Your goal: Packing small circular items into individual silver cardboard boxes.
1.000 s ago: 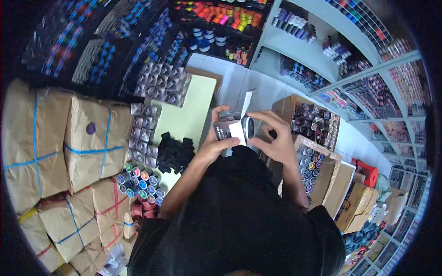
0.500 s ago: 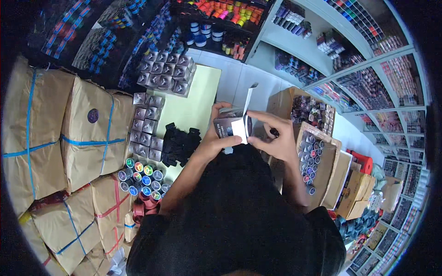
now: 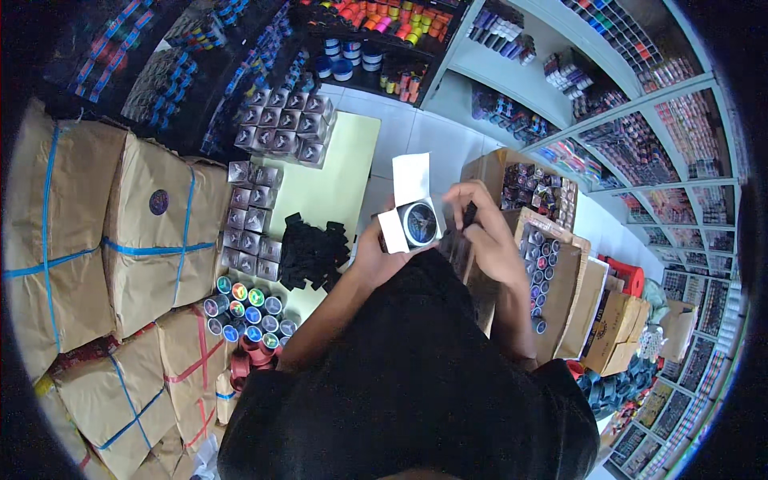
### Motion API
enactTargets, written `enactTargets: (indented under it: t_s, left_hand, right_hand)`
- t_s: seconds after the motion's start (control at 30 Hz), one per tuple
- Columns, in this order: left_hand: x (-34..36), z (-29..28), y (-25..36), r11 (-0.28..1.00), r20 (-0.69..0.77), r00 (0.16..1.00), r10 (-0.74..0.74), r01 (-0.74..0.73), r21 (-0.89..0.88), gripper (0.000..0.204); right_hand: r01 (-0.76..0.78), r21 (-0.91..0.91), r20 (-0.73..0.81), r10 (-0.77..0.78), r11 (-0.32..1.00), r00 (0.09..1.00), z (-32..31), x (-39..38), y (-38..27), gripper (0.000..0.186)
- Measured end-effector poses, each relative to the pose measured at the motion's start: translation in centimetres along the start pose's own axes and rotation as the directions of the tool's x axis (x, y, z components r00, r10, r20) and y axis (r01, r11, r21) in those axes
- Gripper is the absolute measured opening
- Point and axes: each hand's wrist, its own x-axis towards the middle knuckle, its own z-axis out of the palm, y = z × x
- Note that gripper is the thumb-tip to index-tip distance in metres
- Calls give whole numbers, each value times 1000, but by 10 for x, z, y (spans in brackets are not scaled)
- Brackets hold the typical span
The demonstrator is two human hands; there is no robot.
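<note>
Right hand [image 3: 492, 244]: poised just beside the open box [image 3: 390, 228], on the side away from the pale yellow table [image 3: 352, 156]; fingers curled, apart from the box. A small black piece [image 3: 470, 213] shows among them; whether it is gripped, I cannot tell.
Left hand [image 3: 376, 260]: the nearer of the two, wrapped around the box from the table side, holding it up.
Open box: past the table's right edge, before the worker's black shirt [image 3: 416, 360]; its mouth faces up toward the worker's head, so its long axis is hard to judge.
Far flap [image 3: 411, 180]: plain white, standing away from the worker; a matching side flap [image 3: 394, 235] spreads toward the table.
Round container [image 3: 420, 224]: seated in the box, its dark face ringed in white.
On the table: a heap of black pieces [image 3: 314, 252] beside small greyish boxes [image 3: 256, 220] in rows.
Right of the table: an open carton [image 3: 570, 296] of round-topped goods.
</note>
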Motion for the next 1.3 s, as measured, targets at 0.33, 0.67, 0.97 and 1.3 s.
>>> enactTargets:
  t_s: [0.33, 0.67, 0.97, 1.3]
  left_hand:
    - [35, -8, -4, 997, 113, 991, 78, -74, -37, 65]
    - [109, 19, -12, 962, -59, 982, 179, -162, 218, 62]
    - [176, 58, -22, 847, -45, 946, 320, -265, 461, 54]
    - [210, 71, -47, 908, -150, 954, 261, -190, 372, 57]
  right_hand:
    - [71, 180, -255, -23, 981, 967, -15, 36, 12, 22]
    - [242, -299, -227, -315, 923, 921, -75, 77, 33, 21]
    - [187, -177, -142, -213, 966, 967, -140, 107, 52, 21]
    - [289, -164, -215, -320, 943, 923, -177, 123, 90, 13]
